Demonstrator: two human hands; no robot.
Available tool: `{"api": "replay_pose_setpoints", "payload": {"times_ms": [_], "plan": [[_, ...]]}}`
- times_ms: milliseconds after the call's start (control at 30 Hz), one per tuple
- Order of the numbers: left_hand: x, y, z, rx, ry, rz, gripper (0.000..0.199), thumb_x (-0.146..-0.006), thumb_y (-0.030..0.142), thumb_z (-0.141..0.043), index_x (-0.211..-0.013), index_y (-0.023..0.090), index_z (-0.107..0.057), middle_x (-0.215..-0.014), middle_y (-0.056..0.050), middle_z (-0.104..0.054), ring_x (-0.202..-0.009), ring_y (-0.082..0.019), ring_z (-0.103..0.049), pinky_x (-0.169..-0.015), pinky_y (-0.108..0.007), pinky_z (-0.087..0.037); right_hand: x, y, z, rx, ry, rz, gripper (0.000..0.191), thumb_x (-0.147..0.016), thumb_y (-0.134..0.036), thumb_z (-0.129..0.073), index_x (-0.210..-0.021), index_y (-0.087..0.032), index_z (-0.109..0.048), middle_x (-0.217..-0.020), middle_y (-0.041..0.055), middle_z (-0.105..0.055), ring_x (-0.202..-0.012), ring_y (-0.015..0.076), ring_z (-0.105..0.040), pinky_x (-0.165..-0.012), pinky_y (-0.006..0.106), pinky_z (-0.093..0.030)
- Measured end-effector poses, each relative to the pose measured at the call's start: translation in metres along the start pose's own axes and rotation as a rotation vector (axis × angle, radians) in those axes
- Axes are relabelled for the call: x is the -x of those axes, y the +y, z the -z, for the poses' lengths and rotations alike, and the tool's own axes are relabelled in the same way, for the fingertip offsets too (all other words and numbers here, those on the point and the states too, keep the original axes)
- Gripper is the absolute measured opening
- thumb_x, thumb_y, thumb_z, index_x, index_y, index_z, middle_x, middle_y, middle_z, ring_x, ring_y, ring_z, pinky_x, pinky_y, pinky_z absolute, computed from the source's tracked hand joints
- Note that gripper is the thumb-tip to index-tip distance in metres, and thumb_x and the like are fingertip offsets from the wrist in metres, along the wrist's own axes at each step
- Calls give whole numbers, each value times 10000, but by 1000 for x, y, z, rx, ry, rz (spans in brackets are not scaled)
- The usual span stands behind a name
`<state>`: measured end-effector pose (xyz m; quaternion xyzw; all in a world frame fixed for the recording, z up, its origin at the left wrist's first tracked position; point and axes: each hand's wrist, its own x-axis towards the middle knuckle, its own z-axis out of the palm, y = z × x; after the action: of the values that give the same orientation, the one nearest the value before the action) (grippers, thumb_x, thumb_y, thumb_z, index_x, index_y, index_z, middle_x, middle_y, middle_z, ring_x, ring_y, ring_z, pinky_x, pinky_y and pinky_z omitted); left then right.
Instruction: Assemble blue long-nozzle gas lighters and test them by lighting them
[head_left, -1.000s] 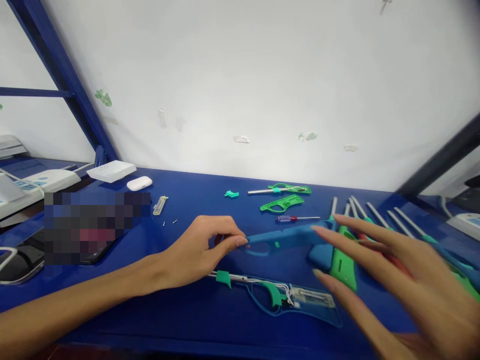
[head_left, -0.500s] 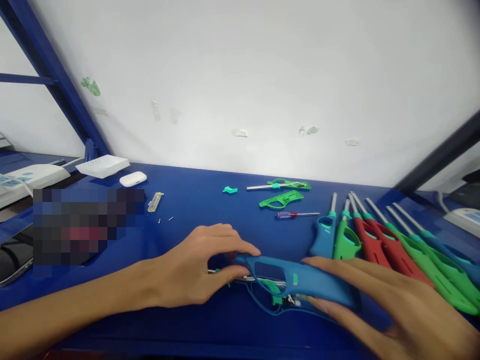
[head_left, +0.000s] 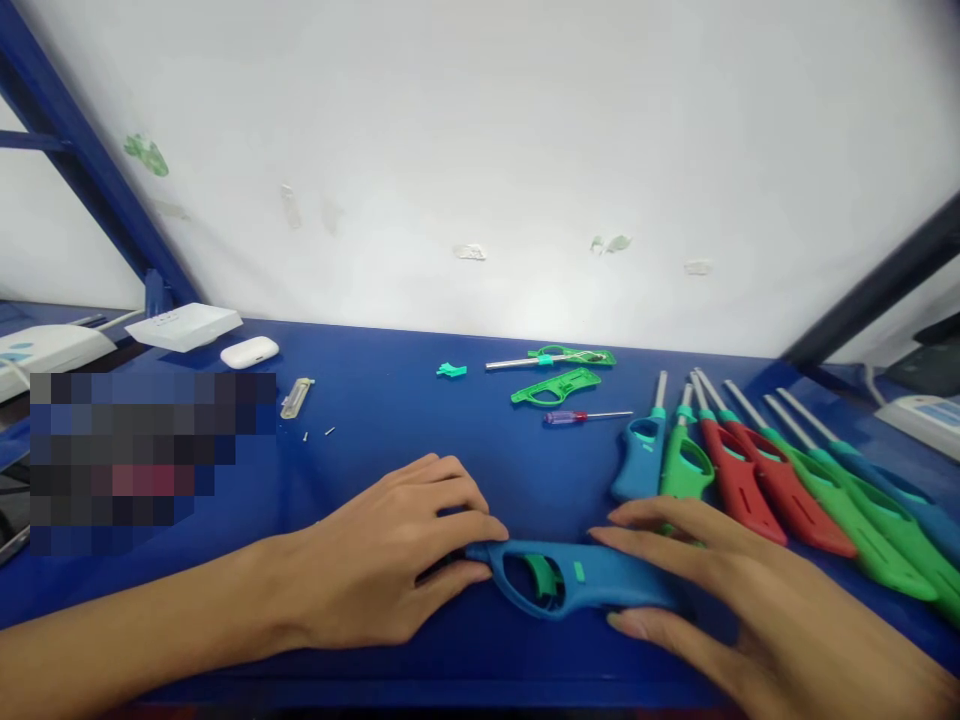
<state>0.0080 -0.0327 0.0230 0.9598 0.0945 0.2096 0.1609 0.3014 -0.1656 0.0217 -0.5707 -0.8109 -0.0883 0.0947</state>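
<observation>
A blue gas lighter [head_left: 600,572] lies on its side between my hands, its two casing halves lined up and a green trigger [head_left: 543,578] showing in the finger opening. My left hand [head_left: 390,555] pinches the narrow neck end between thumb and fingers; the metal tube is hidden under that hand. Around the handle end, my right hand [head_left: 720,580] has its thumb on the near edge and its fingers on the far edge.
Several blue, green and red lighters [head_left: 750,470] lie in a row at right. Behind are a screwdriver [head_left: 577,417], a green casing half [head_left: 555,387], an opened green lighter [head_left: 570,358] and a teal part [head_left: 451,370]. A clear fuel tank [head_left: 298,398], small screws [head_left: 328,431] and a white case [head_left: 250,352] lie left.
The upper blue casing half has come down onto the lower half, covering the inner parts that showed before. Both hands still hold the lighter; the view has shifted slightly.
</observation>
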Motion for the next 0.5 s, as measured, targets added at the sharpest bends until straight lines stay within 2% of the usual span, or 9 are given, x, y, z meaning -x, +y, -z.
{"api": "replay_pose_setpoints", "payload": {"times_ms": [133, 267, 500], "plan": [[2, 2, 0, 7, -21, 38, 189, -1003, 234, -599, -1171, 194, -677, -1070, -51, -698, -995, -199, -617, -973, -367, -451, -2, -1, -2, -27, -42, -31, 336, -955, -472, -613, -1279, -419, -686, -1278, 0, -695, -1058, 232, -746, -876, 353, -649], [3, 4, 0, 12, -40, 81, 205, -995, 231, -595, -1186, 221, -670, -1075, -37, -686, -973, -197, -642, -1017, -396, -429, 0, -2, -6, -44, -20, -96, 371, -944, -549, -605, -1277, -411, -692, -1259, 18, -709, -1021, 264, -760, -847, 402, -662], [4, 3, 0, 25, -63, 131, 241, -988, 226, -582, -1212, 242, -670, -1100, -39, -686, -1001, -205, -664, -1088, -436, -409, 1, -2, -7, -19, -50, -84, 401, -942, -555, -609, -1314, -410, -655, -1272, -10, -728, -1130, 281, -728, -857, 409, -664]]}}
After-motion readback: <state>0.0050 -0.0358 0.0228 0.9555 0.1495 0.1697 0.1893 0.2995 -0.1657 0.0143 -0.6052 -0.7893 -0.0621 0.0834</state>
